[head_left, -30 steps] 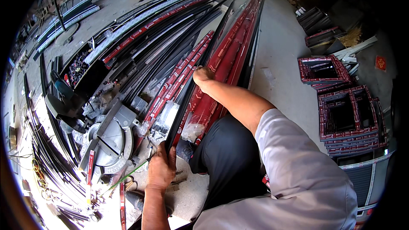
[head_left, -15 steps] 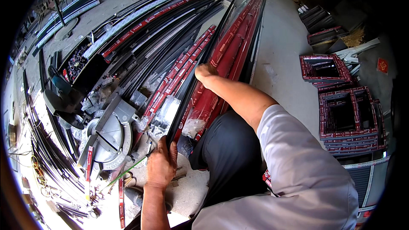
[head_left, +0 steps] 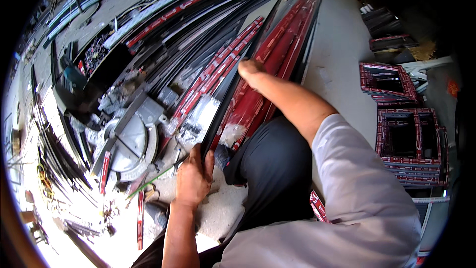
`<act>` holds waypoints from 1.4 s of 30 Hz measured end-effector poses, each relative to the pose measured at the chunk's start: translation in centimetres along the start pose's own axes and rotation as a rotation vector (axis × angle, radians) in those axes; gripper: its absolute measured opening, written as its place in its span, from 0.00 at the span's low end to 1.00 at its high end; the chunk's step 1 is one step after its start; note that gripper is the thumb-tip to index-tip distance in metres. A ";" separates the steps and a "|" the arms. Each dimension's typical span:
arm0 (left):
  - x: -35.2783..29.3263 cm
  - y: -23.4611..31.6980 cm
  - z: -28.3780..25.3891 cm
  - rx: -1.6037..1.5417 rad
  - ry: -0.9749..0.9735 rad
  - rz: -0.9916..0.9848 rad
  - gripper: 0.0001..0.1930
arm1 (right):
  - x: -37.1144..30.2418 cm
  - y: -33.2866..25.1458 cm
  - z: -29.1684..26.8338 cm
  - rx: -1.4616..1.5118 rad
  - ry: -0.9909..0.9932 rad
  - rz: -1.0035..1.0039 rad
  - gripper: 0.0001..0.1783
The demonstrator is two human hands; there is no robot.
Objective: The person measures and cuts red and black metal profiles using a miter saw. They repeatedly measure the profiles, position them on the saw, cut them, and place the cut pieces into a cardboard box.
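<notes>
A long black profile bar (head_left: pixel 222 115) slants away from me, its near end by my left hand. That end is in my left hand (head_left: pixel 193 178), with the thumb on one side and the fingers on the other. Farther up the bar, my right hand (head_left: pixel 251 71) is closed round it; most of its fingers are hidden. Beside the bar on the right lies a bundle of profiles in red film (head_left: pixel 246 103). On the left are more red-taped profiles (head_left: pixel 214 69) and a clear plastic bag (head_left: pixel 202 114) holding small parts.
A mitre saw (head_left: pixel 130 150) with a round metal table stands left of my left hand. Dark profiles (head_left: pixel 183 52) lie fanned out beyond it. Red-taped frames (head_left: pixel 409 144) are stacked at the right. My bent knee (head_left: pixel 277 149) is close beside the red bundle.
The view has shifted, so the whole scene sits higher and farther right. Both hands keep the same grip on the black bar, with no clear movement against it.
</notes>
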State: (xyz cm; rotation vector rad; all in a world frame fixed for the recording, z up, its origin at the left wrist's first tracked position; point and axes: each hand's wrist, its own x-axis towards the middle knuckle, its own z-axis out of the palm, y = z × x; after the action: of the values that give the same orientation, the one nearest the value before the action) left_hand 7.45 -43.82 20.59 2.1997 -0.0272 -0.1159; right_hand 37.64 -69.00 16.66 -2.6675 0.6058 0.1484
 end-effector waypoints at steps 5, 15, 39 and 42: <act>0.0 0.1 0.2 -0.040 0.022 0.012 0.23 | 2.9 1.9 2.2 0.247 -0.087 0.162 0.29; -0.5 -1.5 0.6 -0.071 -0.020 -0.044 0.32 | 2.1 0.0 1.3 0.586 -0.227 0.208 0.31; -0.6 -1.3 1.4 -0.617 0.024 -0.193 0.20 | 2.6 -0.2 1.6 0.514 -0.174 0.165 0.35; -0.6 -1.2 1.6 -0.676 0.032 -0.152 0.20 | 4.0 0.5 1.9 0.587 -0.236 0.170 0.33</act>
State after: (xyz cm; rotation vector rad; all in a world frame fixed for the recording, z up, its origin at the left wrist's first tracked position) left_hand 6.70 -44.34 18.76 1.5255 0.1743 -0.1491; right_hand 41.00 -70.21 13.96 -1.9999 0.6747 0.2801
